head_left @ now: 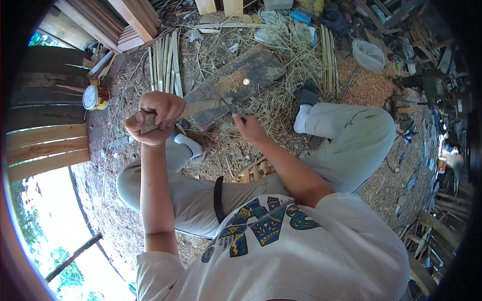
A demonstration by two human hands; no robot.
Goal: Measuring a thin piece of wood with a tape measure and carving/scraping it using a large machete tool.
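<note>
My left hand (pixel 155 119) is closed round one end of a pale, flat wooden strip (pixel 203 107), which extends rightward over a dark, worn plank (pixel 258 72) lying on the ground. My right hand (pixel 247 129) is closed on the handle of a knife (pixel 226 103), whose thin dark blade points up and leftward across the far part of the strip. A small pale round spot shows on the plank beyond the blade; I cannot make out what it is.
Bundles of pale slats (pixel 163 62), straw (pixel 296 70) and wood shavings (pixel 366 83) surround the plank. A round tin (pixel 95 98) stands by the left plank wall (pixel 45 140). A plastic bag (pixel 368 55) and scraps lie beyond. My feet (pixel 304 119) flank the plank.
</note>
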